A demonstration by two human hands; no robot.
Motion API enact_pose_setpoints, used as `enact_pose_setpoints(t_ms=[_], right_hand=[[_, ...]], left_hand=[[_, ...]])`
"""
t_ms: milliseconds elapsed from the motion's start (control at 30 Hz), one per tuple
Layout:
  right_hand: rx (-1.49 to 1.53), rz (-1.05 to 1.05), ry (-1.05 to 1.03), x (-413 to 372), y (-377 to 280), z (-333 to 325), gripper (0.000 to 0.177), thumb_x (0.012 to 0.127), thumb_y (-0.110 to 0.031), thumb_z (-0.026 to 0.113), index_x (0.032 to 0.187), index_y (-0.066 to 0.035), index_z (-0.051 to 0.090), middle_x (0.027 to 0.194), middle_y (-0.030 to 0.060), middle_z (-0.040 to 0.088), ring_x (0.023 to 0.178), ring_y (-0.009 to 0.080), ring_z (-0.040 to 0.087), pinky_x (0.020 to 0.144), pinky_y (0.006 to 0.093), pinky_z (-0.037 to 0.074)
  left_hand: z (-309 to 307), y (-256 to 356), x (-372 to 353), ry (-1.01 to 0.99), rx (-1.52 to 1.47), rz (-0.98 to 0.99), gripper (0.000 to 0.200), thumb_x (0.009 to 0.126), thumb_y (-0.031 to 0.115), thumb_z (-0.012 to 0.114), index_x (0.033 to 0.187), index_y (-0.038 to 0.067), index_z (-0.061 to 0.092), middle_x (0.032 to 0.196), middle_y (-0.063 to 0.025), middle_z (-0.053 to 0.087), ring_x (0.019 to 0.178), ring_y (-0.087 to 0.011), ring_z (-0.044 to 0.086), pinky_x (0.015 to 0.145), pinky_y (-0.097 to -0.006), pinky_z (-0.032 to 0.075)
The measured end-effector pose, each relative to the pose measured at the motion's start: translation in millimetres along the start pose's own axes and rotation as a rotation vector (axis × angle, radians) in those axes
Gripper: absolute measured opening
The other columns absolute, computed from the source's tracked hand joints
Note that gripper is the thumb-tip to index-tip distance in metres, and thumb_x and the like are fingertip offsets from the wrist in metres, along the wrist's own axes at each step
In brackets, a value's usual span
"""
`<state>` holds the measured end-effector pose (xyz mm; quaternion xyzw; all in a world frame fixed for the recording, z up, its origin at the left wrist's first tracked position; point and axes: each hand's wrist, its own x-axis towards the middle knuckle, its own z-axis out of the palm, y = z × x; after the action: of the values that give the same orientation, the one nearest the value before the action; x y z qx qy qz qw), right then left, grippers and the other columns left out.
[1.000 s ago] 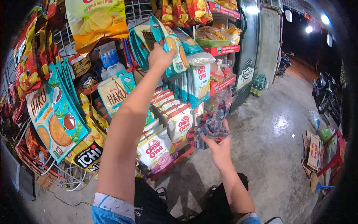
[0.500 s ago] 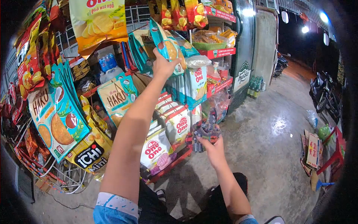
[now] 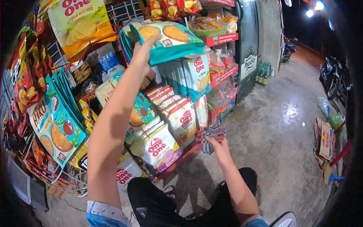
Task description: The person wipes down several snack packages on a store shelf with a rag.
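My left hand (image 3: 143,55) is closed on the edge of a teal and cream cracker bag (image 3: 177,51), which lies tilted almost flat above the rack with its pictured crackers facing up. Below it stands a row of teal and white One One bags (image 3: 199,77). A crumpled cloth (image 3: 212,133), patterned in grey, black and red, is pinched in my right hand (image 3: 219,148), low in front of the rack. White One One bags (image 3: 183,123) are lined up just left of that hand.
Haku bags (image 3: 56,128) hang at the left, with a yellow One One bag (image 3: 81,28) above. A glass-door fridge (image 3: 247,56) stands beyond the red-edged shelves. Green bottles (image 3: 263,73), motorbikes (image 3: 334,81) and flattened cardboard (image 3: 324,142) are at the right.
The teal cracker bag has tipped from upright to nearly flat in my left hand. My right hand still holds the cloth, and the view has shifted slightly.
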<state>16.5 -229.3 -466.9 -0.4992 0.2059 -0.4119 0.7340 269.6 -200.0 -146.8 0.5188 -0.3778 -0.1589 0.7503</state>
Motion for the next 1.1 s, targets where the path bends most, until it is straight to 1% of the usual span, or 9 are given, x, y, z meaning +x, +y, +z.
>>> enact_pose_setpoints(t_ms=[233, 367, 500, 700, 767, 800, 867, 933, 1100], right_hand=[[0.063, 0.022, 0.047, -5.6, -3.3, 7.3, 0.028, 0.089, -0.014, 0.074, 0.115, -0.005, 0.067, 0.11, 0.0033, 0.072, 0.102, 0.014, 0.066, 0.094, 0.0313, 0.048], [0.089, 0.028, 0.043, -4.0, -1.6, 8.7, 0.029, 0.09, -0.016, 0.073, 0.116, -0.005, 0.067, 0.111, 0.0033, 0.072, 0.103, 0.014, 0.065, 0.096, 0.032, 0.047], [0.068, 0.034, 0.039, -5.7, 0.0, 10.6, 0.031, 0.09, -0.018, 0.074, 0.117, -0.005, 0.067, 0.111, 0.0032, 0.072, 0.103, 0.014, 0.065, 0.096, 0.0321, 0.047], [0.01, 0.116, 0.074, 0.9, 18.2, -1.9, 0.046, 0.089, -0.027, 0.076, 0.124, 0.0, 0.063, 0.116, 0.011, 0.071, 0.108, 0.0207, 0.066, 0.099, 0.037, 0.05], [0.03, 0.092, 0.025, -1.4, 8.3, 0.5, 0.052, 0.091, -0.024, 0.075, 0.132, 0.001, 0.057, 0.122, 0.0105, 0.069, 0.11, 0.0196, 0.065, 0.1, 0.0353, 0.049], [0.062, 0.023, 0.046, -11.2, -6.7, 6.8, 0.044, 0.091, -0.024, 0.075, 0.125, 0.0, 0.061, 0.117, 0.0095, 0.07, 0.107, 0.0188, 0.064, 0.097, 0.0346, 0.048], [0.163, -0.035, 0.007, 2.3, 14.2, 1.8, 0.041, 0.092, -0.017, 0.073, 0.127, -0.001, 0.059, 0.117, 0.0074, 0.07, 0.103, 0.0153, 0.066, 0.093, 0.033, 0.052], [0.12, -0.043, 0.001, 1.0, 12.1, 0.3, 0.04, 0.093, -0.015, 0.073, 0.128, -0.003, 0.059, 0.118, 0.0064, 0.07, 0.105, 0.0142, 0.066, 0.094, 0.0325, 0.052], [0.107, -0.017, -0.013, -1.1, 6.3, 2.1, 0.038, 0.092, -0.014, 0.073, 0.127, -0.004, 0.059, 0.116, 0.005, 0.071, 0.104, 0.0134, 0.066, 0.094, 0.0322, 0.052]], left_hand=[[4.8, -14.2, -42.5, -0.217, -0.038, 0.201, 0.07, 0.085, 0.022, 0.081, 0.138, -0.001, 0.041, 0.124, -0.0141, 0.063, 0.104, -0.0224, 0.07, 0.084, -0.0359, 0.061], [22.6, -17.7, -80.4, -0.199, 0.134, 0.268, 0.067, 0.087, 0.019, 0.08, 0.139, -0.001, 0.043, 0.129, -0.0151, 0.061, 0.116, -0.0227, 0.064, 0.099, -0.0355, 0.052], [27.2, -6.2, -86.2, -0.212, -0.04, 0.245, 0.066, 0.087, 0.014, 0.079, 0.139, -0.002, 0.043, 0.129, -0.0156, 0.062, 0.115, -0.0231, 0.065, 0.098, -0.0363, 0.053], [29.6, 23.1, -77.6, -0.247, -0.154, 0.1, 0.038, 0.091, 0.031, 0.075, 0.119, 0.007, 0.067, 0.102, -0.0053, 0.074, 0.085, -0.0191, 0.071, 0.076, -0.0319, 0.058], [21.6, 23.8, -58.3, -0.291, -0.202, 0.059, 0.042, 0.098, 0.031, 0.067, 0.129, 0.003, 0.063, 0.119, -0.0106, 0.071, 0.102, -0.0197, 0.071, 0.088, -0.0341, 0.058], [23.4, 28.6, -65.6, -0.285, -0.196, 0.101, 0.044, 0.1, 0.031, 0.064, 0.133, 0.002, 0.062, 0.125, -0.0123, 0.069, 0.108, -0.0197, 0.069, 0.092, -0.0349, 0.057], [19.3, 26.3, -59.1, -0.221, -0.01, 0.13, 0.043, 0.106, 0.022, 0.051, 0.147, 0.009, 0.052, 0.144, -0.0128, 0.057, 0.124, -0.022, 0.062, 0.104, -0.0388, 0.053], [14.9, 30.4, -56.0, -0.166, -0.073, 0.131, 0.042, 0.107, 0.018, 0.047, 0.149, 0.009, 0.05, 0.148, -0.0133, 0.052, 0.127, -0.0222, 0.059, 0.107, -0.0395, 0.051], [-15.9, 32.7, -29.3, -0.308, -0.045, 0.176, 0.047, 0.103, 0.023, 0.055, 0.147, 0.006, 0.051, 0.144, -0.0132, 0.056, 0.124, -0.0218, 0.06, 0.107, -0.0364, 0.051]])
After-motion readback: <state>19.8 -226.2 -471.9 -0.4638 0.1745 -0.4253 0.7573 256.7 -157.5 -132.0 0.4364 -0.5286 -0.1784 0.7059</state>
